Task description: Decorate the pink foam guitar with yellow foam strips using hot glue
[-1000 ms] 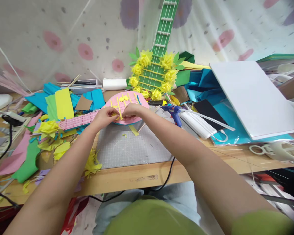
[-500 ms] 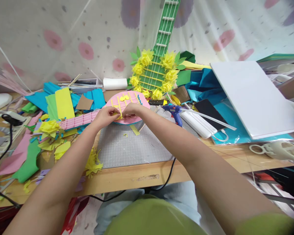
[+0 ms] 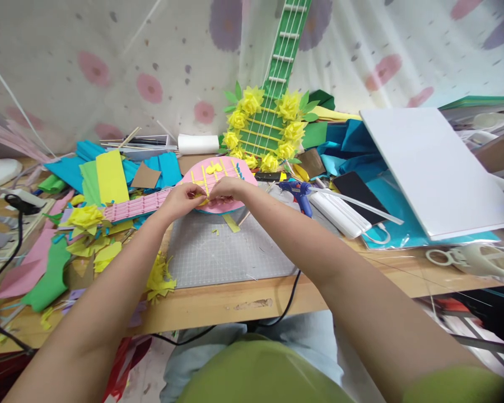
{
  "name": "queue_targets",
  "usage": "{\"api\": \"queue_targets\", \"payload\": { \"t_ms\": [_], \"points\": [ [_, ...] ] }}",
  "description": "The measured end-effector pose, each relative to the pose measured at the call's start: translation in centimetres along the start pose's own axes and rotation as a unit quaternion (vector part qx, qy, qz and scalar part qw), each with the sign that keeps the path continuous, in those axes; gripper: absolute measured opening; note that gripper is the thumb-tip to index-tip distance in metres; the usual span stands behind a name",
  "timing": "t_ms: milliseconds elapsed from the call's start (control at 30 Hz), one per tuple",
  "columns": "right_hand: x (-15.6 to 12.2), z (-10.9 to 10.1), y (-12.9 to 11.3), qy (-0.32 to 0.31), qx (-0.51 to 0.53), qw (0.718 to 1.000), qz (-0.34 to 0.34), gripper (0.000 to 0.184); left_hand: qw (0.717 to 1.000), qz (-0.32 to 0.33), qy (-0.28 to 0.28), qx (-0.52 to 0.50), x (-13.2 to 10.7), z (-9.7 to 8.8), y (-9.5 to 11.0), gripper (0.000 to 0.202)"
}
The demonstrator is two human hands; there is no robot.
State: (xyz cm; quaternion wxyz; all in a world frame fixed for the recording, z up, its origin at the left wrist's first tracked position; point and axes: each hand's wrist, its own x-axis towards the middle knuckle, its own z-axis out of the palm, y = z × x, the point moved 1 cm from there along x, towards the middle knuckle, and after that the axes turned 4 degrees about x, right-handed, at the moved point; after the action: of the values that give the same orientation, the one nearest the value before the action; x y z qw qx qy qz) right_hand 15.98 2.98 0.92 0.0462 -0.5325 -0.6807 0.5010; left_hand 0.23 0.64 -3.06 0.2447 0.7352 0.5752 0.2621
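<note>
Reaching from the near side with left hand point(image 3: 181, 200) and right hand point(image 3: 225, 190), both over the near rim of one pink guitar point(image 3: 228, 169). Left narrow, with thumb and forefinger brought close at a thin yellow strip point(image 3: 203, 200); right curled, palm down, just beside. Cannot tell of a firm grip on anything, in either.

Laid with its long axis left to right: rounded body beyond the fingers, neck off to the left and slanting slightly nearer. Closer to the neck with the left hand, closer to the blue pegs point(image 3: 239, 169) at the body's right end with the other.

Counted from near to far: one wooden table point(image 3: 210, 305); one grey cutting mat point(image 3: 210, 257); one yellow offcut point(image 3: 231, 223) near the guitar's rim. At the neck's left end, one yellow rose point(image 3: 85, 216). Off to the right, one white block point(image 3: 338, 212), one blue glue gun point(image 3: 300, 193), one white board point(image 3: 439, 173). Farther, to the left, one brown card square point(image 3: 145, 175) and one white roll point(image 3: 198, 144). Farthest, before the patterned sheet point(image 3: 151, 45), one green guitar point(image 3: 273, 89), neck upward and tilted right, with four white crossbars point(image 3: 289, 35) in view and about nine yellow flowers point(image 3: 289, 105).
</note>
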Motion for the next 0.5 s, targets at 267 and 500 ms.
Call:
{"api": "queue_targets", "payload": {
  "t_ms": [267,500],
  "points": [
    [0.0,1.1,2.3,0.059,0.164,0.983,-0.065,0.010,0.999,-0.011,0.011,-0.043,-0.4,0.1,0.3,0.026],
    [-1.9,2.2,3.8,0.132,-0.004,0.974,-0.186,0.012,0.999,-0.005,0.031,-0.041,-0.4,0.3,0.0,0.026]
  ]
}}
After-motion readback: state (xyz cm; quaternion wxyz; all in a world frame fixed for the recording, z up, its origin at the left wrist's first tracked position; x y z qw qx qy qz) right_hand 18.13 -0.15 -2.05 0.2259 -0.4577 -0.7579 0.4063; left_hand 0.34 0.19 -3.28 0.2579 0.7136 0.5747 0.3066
